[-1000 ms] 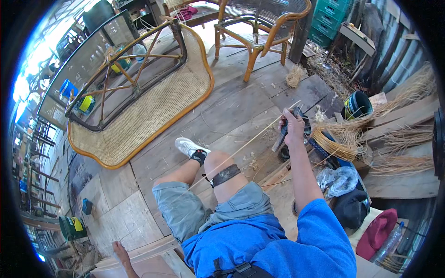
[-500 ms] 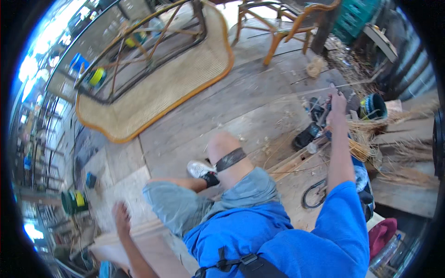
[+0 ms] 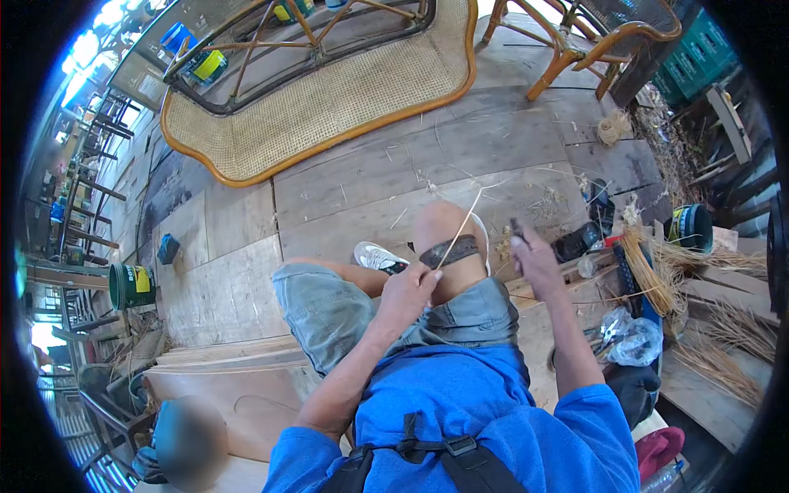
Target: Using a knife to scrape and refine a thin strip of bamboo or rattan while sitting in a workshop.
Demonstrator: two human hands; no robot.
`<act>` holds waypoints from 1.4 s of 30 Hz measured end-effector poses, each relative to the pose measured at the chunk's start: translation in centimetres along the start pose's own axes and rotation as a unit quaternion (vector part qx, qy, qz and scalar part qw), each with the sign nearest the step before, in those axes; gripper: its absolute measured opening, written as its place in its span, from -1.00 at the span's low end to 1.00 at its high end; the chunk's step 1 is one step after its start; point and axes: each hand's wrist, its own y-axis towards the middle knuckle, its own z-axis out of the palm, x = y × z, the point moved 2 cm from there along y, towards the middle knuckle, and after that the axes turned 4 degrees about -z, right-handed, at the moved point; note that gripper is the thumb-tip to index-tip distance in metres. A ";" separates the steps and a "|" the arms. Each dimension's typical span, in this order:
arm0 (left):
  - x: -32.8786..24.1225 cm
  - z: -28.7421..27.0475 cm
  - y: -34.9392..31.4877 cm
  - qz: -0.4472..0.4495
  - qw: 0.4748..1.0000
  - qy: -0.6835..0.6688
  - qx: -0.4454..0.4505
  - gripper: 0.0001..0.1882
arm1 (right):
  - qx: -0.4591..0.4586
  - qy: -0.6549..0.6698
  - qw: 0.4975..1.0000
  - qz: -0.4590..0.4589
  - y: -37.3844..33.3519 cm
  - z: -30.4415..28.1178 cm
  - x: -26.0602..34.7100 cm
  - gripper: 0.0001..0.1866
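In front of my lap, my left hand [image 3: 408, 294] pinches a thin pale rattan strip [image 3: 460, 230] between thumb and fingers. The strip slants up past my bent knee and kinks near its far end. A dark band [image 3: 454, 252] is wrapped around that leg just below the knee. To the right of the knee, my right hand [image 3: 538, 264] is closed around a small dark tool [image 3: 516, 228]; its kind is unclear. The tool and the strip are apart.
Ahead lies a woven cane panel [image 3: 329, 107] with a rattan frame; a rattan chair [image 3: 575, 49] stands far right. Bundled fibres [image 3: 645, 267], a plastic bag [image 3: 637, 341] and a green bucket [image 3: 690, 228] are at right. Another green bucket [image 3: 131, 285] stands left.
My left hand has come from the lower left to my lap and now holds the strip. My right hand has drawn back from the far right toward my knee. The view has shifted.
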 end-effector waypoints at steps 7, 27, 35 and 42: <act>0.5 0.0 1.6 0.005 0.998 0.021 -0.061 -0.63 | 0.106 -0.257 0.950 -0.140 -0.2 6.2 4.7 -0.60; 12.6 -6.7 -15.6 -0.240 0.950 -0.126 0.155 -0.62 | 0.111 -0.465 0.865 -0.155 -0.6 9.5 6.5 -0.70; 20.2 -9.7 -28.4 -0.313 0.930 0.078 0.175 -0.62 | 0.130 -0.447 0.873 -0.141 -0.5 10.1 8.4 -0.69; 8.5 -10.9 -10.9 -0.044 0.988 0.140 -0.035 -0.64 | 0.144 -0.470 0.868 -0.069 -1.0 8.3 6.7 -0.54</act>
